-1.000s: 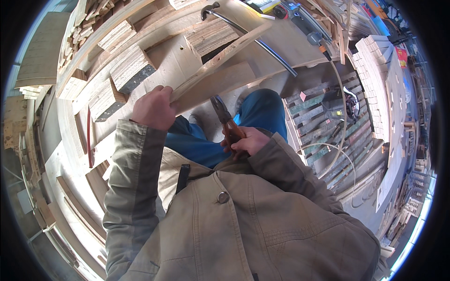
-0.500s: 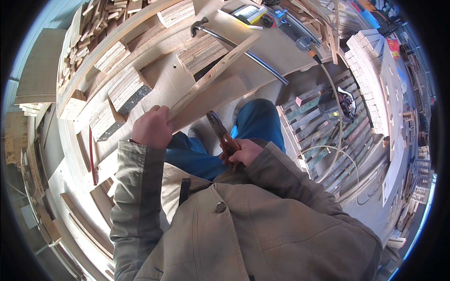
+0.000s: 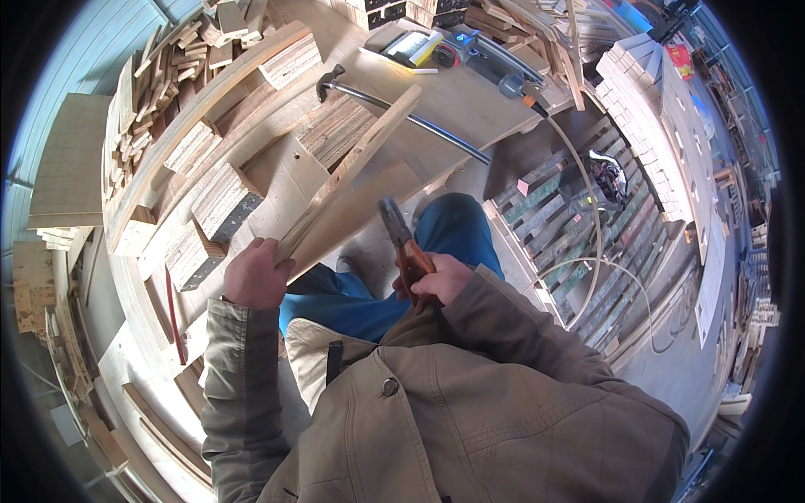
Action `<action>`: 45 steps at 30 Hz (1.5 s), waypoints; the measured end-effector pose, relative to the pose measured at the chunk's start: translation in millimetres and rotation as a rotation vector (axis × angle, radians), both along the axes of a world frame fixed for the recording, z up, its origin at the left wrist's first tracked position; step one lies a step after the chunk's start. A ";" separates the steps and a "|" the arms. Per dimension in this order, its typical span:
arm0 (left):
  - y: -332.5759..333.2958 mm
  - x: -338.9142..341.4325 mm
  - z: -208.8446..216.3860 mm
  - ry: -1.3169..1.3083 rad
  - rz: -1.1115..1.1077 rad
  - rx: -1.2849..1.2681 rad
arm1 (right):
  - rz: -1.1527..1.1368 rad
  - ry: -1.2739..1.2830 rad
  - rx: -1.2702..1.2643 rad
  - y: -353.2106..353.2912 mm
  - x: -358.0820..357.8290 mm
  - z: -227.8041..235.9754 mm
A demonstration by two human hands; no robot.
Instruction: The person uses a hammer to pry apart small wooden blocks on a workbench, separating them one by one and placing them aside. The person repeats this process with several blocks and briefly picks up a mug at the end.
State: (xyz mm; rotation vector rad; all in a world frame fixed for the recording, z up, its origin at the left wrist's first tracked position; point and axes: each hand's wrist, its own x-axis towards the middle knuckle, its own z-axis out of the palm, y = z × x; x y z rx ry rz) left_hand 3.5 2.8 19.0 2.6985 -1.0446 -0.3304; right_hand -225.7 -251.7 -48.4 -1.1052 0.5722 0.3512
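My left hand (image 3: 254,275) is closed around the near end of a long, narrow wooden strip (image 3: 362,152), which slants away to the far right over the worktable. In my right hand (image 3: 444,278) are pliers (image 3: 394,222) with orange handles. Their dark jaws point up and away, to the right of the strip and apart from it. A hammer (image 3: 381,104) with a shiny metal shaft lies beyond the strip on the table. Short stacked wood blocks (image 3: 225,201) stand left of the strip.
A curved wooden rail (image 3: 189,109) runs along the table's far left, with a heap of offcuts (image 3: 168,71) behind it. A power tool (image 3: 510,84) with a cable lies at the far right. Below is a slatted pallet (image 3: 579,210). A red pencil-like stick (image 3: 175,323) lies at left.
The whole view has shifted a little. My left hand and the strip's near end sit slightly lower and farther left. The pliers stay in my right hand, slightly more upright.
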 end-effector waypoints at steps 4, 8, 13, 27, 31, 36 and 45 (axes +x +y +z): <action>15.7 1.3 1.7 -0.017 -0.020 0.017 | -0.220 -0.008 0.003 -8.5 6.4 9.2; 24.1 3.3 -3.1 -0.018 -0.035 -0.038 | -0.399 -0.021 0.027 -11.9 14.8 11.4; 27.3 2.6 -8.2 -0.007 -0.069 -0.066 | -0.470 -0.036 0.032 -13.9 24.4 14.4; 38.8 1.6 -9.2 -0.005 -0.082 -0.087 | -0.316 0.036 -0.065 -11.4 31.3 1.7; 38.0 2.4 -9.4 -0.002 -0.086 -0.089 | -0.371 0.050 -0.068 -8.0 40.3 -2.7; 38.8 2.0 -10.4 -0.018 -0.077 -0.103 | -0.377 0.028 -0.090 -5.0 43.0 -5.4; 38.9 3.2 -13.1 -0.002 -0.077 -0.109 | -0.257 0.060 -0.556 -29.5 14.1 -16.2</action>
